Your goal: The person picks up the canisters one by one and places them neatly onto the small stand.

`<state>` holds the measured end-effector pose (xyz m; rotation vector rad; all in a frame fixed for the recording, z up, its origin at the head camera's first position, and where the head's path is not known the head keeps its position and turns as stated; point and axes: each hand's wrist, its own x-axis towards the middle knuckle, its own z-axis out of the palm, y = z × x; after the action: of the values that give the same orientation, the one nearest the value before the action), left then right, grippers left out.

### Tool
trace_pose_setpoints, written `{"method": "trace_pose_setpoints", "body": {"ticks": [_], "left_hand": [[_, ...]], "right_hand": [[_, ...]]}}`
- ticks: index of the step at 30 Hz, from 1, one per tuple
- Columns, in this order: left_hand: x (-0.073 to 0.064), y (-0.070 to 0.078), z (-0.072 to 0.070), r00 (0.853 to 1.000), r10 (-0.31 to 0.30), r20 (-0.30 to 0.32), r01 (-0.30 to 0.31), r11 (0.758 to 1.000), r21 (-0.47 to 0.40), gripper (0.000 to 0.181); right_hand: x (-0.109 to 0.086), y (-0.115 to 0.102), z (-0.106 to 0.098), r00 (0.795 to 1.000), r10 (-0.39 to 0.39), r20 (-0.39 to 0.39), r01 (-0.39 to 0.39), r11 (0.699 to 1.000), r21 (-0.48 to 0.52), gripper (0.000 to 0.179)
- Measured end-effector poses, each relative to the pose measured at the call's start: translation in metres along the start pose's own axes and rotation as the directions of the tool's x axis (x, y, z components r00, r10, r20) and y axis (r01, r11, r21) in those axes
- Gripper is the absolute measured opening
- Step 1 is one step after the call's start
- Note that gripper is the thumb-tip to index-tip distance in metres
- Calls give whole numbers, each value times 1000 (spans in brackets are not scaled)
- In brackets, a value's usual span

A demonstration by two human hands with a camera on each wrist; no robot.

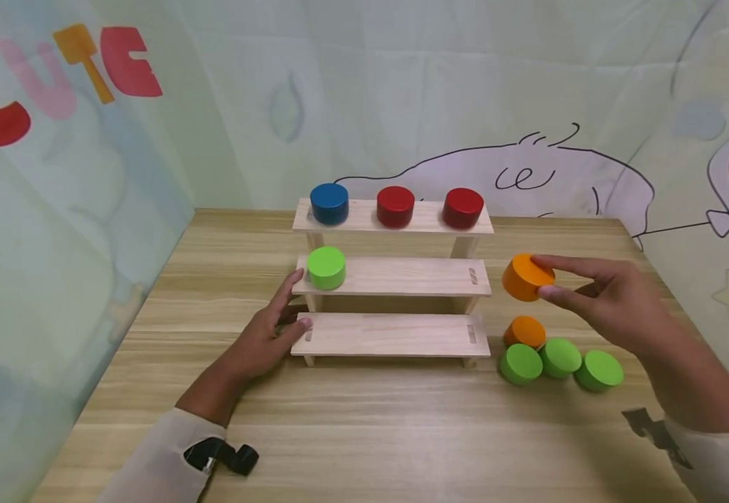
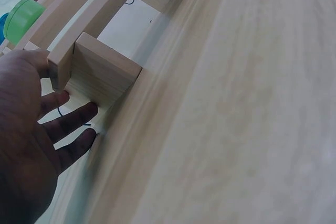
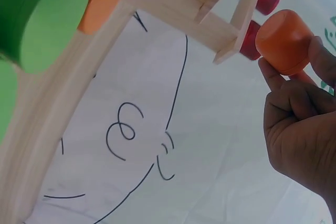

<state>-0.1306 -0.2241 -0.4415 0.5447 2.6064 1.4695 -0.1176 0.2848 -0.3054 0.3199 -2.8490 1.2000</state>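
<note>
The orange block point(image 1: 526, 278) is in the air above the table point(image 1: 389, 433), just right of the wooden rack point(image 1: 389, 335), level with the rack's middle tier as the head view shows it. The right hand point(image 1: 616, 300) holds this block from the side away from the rack; its grip pinches the block between thumb and fingers, with the index finger on the upper rim. The left hand point(image 1: 267, 342) is at the left end of the rack. Its grip is spread: the thumb rests on the bottom tier, the index finger meets the end of the middle tier, and the remaining fingers fan out beside the rack's end.

Right of the rack, beside its bottom tier, a second orange block point(image 1: 524, 332) sits on the table. Three green blocks point(image 1: 561, 358) are grouped near it, also right of the rack; contact between these pieces cannot be confirmed.

On the rack's middle tier, a light green block point(image 1: 326, 268) stands at the left end. On the rack's top tier, a blue block point(image 1: 329, 204) stands at the left, one red block point(image 1: 395, 207) near the middle and another red block point(image 1: 463, 208) toward the right end.

Behind the rack hangs a pale backdrop point(image 1: 364, 105) with black line drawing; coloured lettering point(image 1: 130, 61) appears on it, left of the rack.
</note>
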Motion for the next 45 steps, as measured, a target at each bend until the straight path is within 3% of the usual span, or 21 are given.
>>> {"method": "trace_pose_setpoints", "body": {"ticks": [6,16,25,45], "left_hand": [[0,-2,-1,1000,-12,1,12,1000,9,84],[0,-2,0,1000,-6,0,6,1000,10,84],[0,-2,0,1000,-5,-1,5,1000,14,85],[1,-3,1,1000,6,-2,-6,1000,7,86]], "right_hand": [[6,-14,14,997,-61,57,59,997,39,52],[19,-43,33,988,-59,146,54,998,34,54],[33,-57,52,982,-105,156,100,994,44,52],[68,-75,106,975,-62,215,53,997,49,56]]}}
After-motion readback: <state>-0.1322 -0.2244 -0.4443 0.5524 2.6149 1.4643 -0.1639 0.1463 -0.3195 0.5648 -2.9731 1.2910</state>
